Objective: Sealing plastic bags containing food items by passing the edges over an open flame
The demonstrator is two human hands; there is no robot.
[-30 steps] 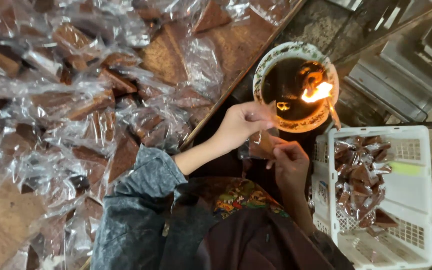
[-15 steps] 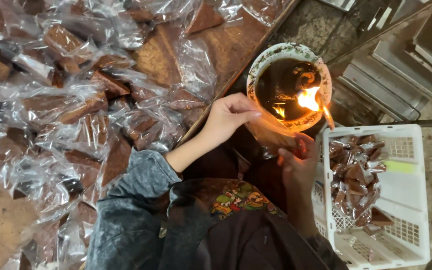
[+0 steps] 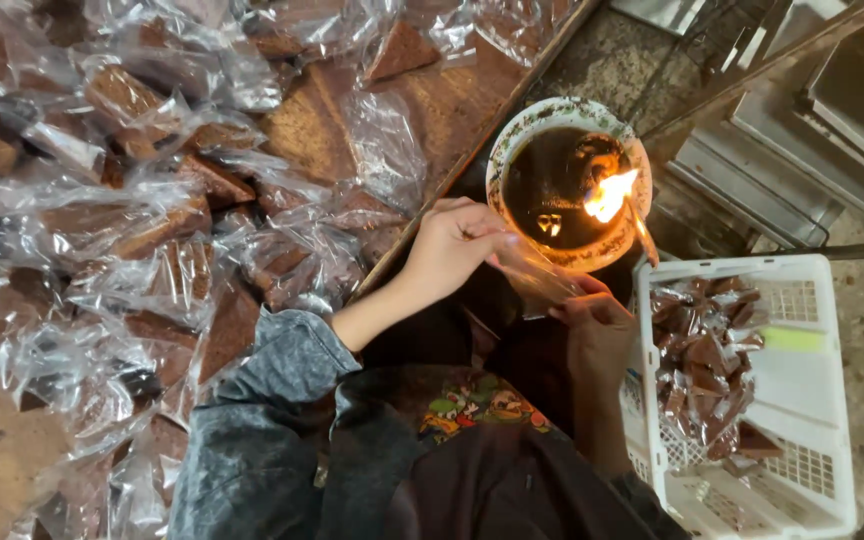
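Your left hand (image 3: 452,245) and right hand (image 3: 597,325) pinch, fingers closed, a clear plastic packet (image 3: 537,275) beside the flaming round oil bowl (image 3: 527,125), just off the wooden table's (image 3: 452,110) edge.

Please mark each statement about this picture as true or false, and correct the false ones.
1. A flame burns at the rim of the round bowl. True; the flame is on its right side.
2. Both hands hold one clear plastic packet. True; the left hand and right hand grip the packet between them.
3. The white basket is empty. False; the white basket holds wrapped brown pieces.
4. The wooden tray on the left is bare. False; the wooden tray is covered with wrapped brown pieces.
5. The packet is held inside the basket. False; it is beside the bowl.
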